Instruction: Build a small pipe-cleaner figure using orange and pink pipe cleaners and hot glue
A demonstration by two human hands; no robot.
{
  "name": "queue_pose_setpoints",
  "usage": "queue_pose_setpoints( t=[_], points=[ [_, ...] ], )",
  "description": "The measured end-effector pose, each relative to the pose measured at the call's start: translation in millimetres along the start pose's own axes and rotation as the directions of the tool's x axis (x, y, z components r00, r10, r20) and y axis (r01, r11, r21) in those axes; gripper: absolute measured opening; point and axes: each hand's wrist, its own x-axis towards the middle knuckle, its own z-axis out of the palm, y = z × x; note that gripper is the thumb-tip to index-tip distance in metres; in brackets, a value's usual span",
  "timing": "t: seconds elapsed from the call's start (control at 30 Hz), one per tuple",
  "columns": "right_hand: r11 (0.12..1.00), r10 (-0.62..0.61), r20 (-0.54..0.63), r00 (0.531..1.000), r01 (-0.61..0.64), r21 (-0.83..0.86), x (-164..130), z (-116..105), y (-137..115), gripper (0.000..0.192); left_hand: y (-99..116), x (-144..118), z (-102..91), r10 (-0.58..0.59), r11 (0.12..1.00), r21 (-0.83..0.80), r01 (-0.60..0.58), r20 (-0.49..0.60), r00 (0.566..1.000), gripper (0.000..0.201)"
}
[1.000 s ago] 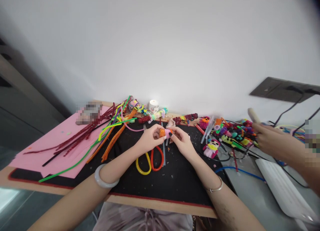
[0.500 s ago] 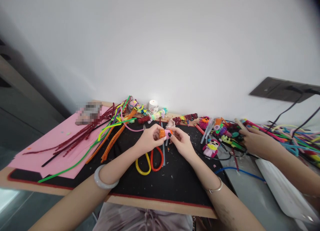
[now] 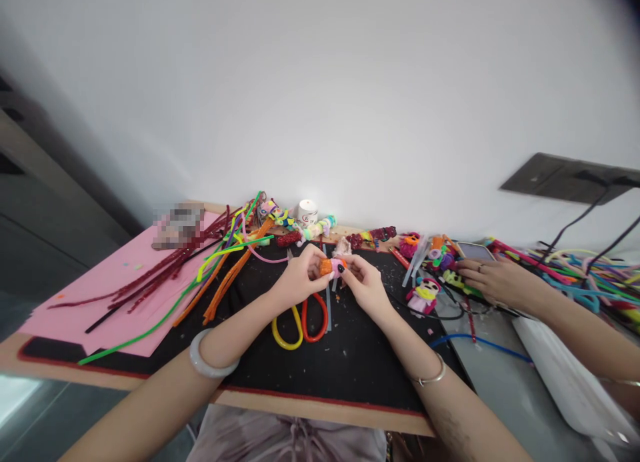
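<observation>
Both hands meet above the middle of the black felt mat (image 3: 350, 362), pinching one small piece between them: the left hand (image 3: 299, 279) grips the orange end of a little orange-and-pink pipe-cleaner figure (image 3: 331, 267) with thumb and fingertips, while the right hand (image 3: 365, 283) closes on its pink end, dark-polished nails pressed against it. The figure is held clear of the mat, just above the scissors (image 3: 299, 321) with one yellow and one red handle loop, which lie flat and untouched. By the look of it this is the shaping step — a fuzzy stem being wound or pressed tight onto the small body — though the exact fold is too small to make out. The next move calls for a firm pinch on one side and a fine twist from the other, keeping the winding from springing loose. Loose pipe cleaners (image 3: 215, 275) in green, orange and dark red fan across the pink foam sheet (image 3: 95, 295) to the left; a finished doll (image 3: 424, 294) lies to the right. Further right, another person's hand (image 3: 493, 279) rests among a bright heap of stems — apart from this work.
</observation>
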Motion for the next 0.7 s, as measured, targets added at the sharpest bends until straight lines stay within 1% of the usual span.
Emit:
queue_pose_setpoints(
  t=[0.23, 0.7],
  points=[
    [1.0, -0.021, -0.009, 1.0, 0.021, -0.009, 0, 0, 7, 0.023, -1, 0, -0.4, -0.008, 1.0, -0.025, 0.008, 0.029, 1.0, 0.024],
    [0.997, -0.044, -0.048, 0.998, 0.041, -0.058, -1, 2, 14, 0.027, -1, 0, 0.8, -0.023, 0.999, 0.039, 0.023, -0.003, 1.0, 0.025]
  ],
)
